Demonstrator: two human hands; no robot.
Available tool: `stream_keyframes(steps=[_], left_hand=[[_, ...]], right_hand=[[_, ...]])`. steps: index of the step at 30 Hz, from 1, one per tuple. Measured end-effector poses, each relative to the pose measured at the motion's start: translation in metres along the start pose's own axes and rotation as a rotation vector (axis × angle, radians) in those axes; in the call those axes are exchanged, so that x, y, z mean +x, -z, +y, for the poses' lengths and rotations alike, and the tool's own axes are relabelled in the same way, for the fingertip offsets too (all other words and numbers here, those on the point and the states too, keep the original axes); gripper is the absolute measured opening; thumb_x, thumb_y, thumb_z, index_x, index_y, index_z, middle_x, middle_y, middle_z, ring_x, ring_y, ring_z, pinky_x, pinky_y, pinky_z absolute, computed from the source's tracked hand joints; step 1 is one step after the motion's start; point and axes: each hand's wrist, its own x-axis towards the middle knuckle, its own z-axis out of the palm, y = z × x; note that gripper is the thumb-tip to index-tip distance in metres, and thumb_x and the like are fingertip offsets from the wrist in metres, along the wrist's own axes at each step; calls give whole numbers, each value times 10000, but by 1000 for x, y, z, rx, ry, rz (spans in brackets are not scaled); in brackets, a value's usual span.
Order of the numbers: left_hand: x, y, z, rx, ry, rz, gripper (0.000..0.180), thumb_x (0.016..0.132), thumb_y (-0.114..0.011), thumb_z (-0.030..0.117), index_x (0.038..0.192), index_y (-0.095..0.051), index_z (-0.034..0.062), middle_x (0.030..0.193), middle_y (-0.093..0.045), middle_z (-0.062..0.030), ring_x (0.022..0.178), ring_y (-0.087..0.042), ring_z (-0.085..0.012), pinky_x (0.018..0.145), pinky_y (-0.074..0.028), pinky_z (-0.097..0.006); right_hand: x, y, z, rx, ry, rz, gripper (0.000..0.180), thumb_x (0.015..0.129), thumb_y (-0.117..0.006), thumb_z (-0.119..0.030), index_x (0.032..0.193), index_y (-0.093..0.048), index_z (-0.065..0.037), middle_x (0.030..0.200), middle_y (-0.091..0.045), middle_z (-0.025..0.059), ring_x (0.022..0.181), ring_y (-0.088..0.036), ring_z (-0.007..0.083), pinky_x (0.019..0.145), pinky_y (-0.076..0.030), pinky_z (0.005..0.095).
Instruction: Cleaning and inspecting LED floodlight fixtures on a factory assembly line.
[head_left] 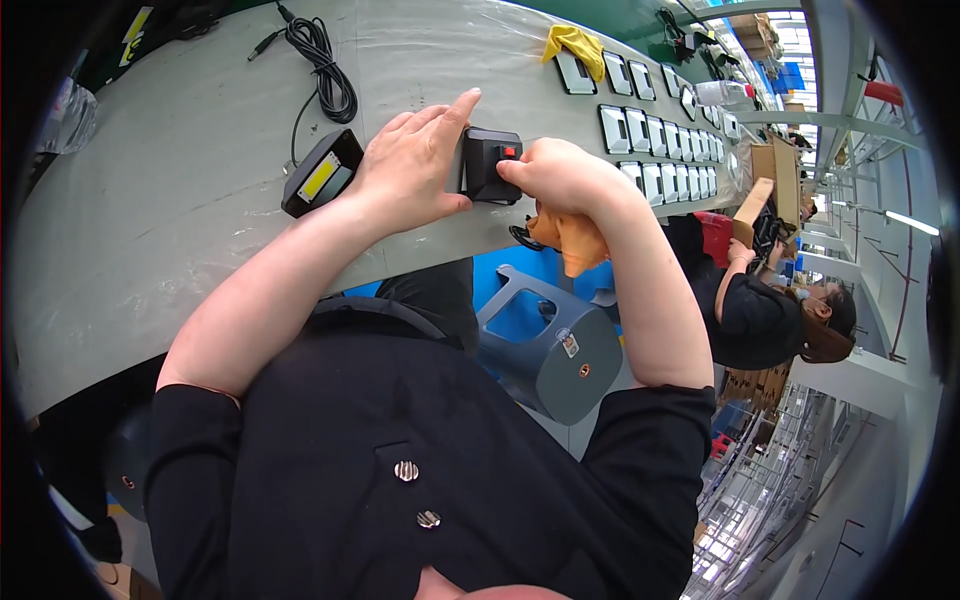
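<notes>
The left hand (410,165), fingers together, steadied a small black boxy lamp with a red switch (489,163) at the grey table's (150,200) edge while the right hand (560,175) clutched an orange cloth (572,240), wiping seemingly midway, rows of finished lamps (665,135) beyond.

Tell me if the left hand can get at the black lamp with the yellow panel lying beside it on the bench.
Probably yes. The lamp lies on the grey bench just beside the left hand, with nothing between them. But that hand is steadying the small black unit, so it would have to let go first.
</notes>
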Motion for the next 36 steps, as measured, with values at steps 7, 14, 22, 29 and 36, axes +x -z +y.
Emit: stream_keyframes(steps=[7, 14, 22, 29, 36], left_hand=[[1, 1, 0, 44, -32, -19, 1030, 635, -830, 271, 1462, -233, 137, 1273, -537, -66, 1273, -436, -272, 1085, -322, -401], [0, -5, -2, 150, -88, 31, 853, 658, -799, 301, 1397, -392, 171, 1327, -519, -60, 1308, -408, -245, 1079, -316, -411], [10, 4, 10, 203, -116, -49, 659, 697, -778, 323, 1270, -524, 121, 1268, -562, -33, 1240, -466, -252, 998, -401, -413], [10, 2, 21, 301, -161, -61, 632, 704, -776, 289, 1246, -525, 84, 1236, -562, -52, 1173, -513, -248, 950, -444, -390], [13, 4, 28, 308, -73, -150, 667, 696, -770, 275, 1277, -517, 68, 1314, -521, -84, 1230, -489, -261, 992, -432, -386]], right_hand=[[2, 5, -7, -35, -22, -111, 354, 866, -492, -352, 881, -688, -58, 929, -684, 136, 861, -648, 279, 798, -489, 379], [4, 2, 0, -3, 90, -63, 417, 885, -505, -404, 725, -620, -36, 691, -613, 98, 647, -582, 224, 669, -478, 343], [6, -7, 17, 107, 89, -39, 491, 872, -527, -495, 761, -653, -34, 736, -655, 86, 685, -621, 187, 677, -493, 314], [-21, -42, 85, 382, 246, 384, 536, 747, -760, -234, 1259, -611, -171, 1065, -661, 89, 871, -646, 155, 795, -514, 290], [20, -101, 85, 426, 514, 674, 475, 793, -680, -242, 1259, -609, -183, 1315, -527, 67, 1019, -624, 252, 920, -475, 355]])
